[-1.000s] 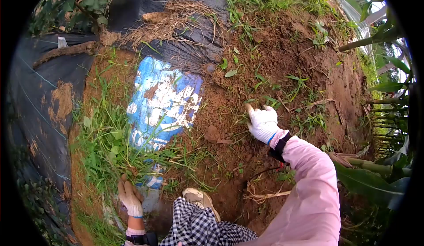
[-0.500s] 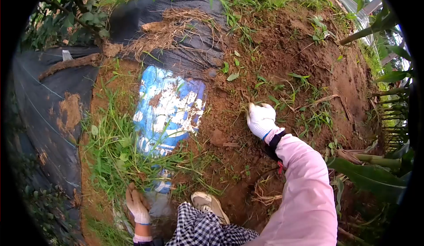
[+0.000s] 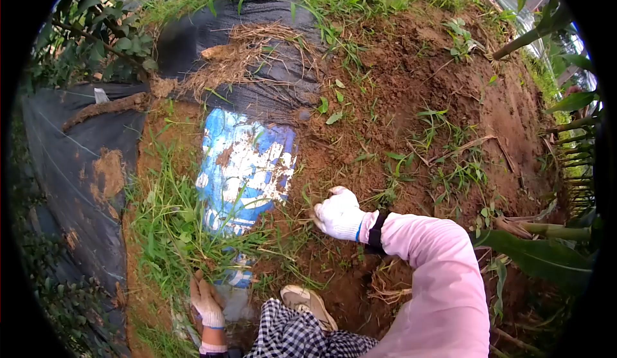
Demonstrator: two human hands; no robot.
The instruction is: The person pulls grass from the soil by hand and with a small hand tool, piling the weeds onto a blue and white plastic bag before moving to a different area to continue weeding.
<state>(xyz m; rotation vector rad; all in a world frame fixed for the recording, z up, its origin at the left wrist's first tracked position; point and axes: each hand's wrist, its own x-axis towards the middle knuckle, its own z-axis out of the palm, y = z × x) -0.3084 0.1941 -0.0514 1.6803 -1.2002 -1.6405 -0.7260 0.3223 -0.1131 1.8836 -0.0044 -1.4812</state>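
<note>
My right hand (image 3: pixel 339 214), in a white knit glove, is low over the brown soil beside the blue and white printed sheet (image 3: pixel 222 191). Its fingers are curled together at thin weed stems; what they hold, if anything, is too small to make out. At the bottom left, my left hand (image 3: pixel 205 303), gloved with its fingertips tan, has its fingers stretched out and holds nothing. It rests by the lower edge of the grass patch (image 3: pixel 170 223), next to a greyish part of the sheet. Dirt and grass partly cover the sheet.
Black plastic film (image 3: pixel 77 184) covers the ground at left, with a stick (image 3: pixel 106 110) on it. Dry straw (image 3: pixel 250 53) lies on more film ahead. Corn plants (image 3: pixel 546 255) stand at right. My shoe (image 3: pixel 308 306) is at bottom centre. Small weeds (image 3: pixel 430 133) dot the soil.
My right hand has moved left and toward me, closer to the sheet's right edge. My left hand has stayed almost in place, with its fingers still stretched.
</note>
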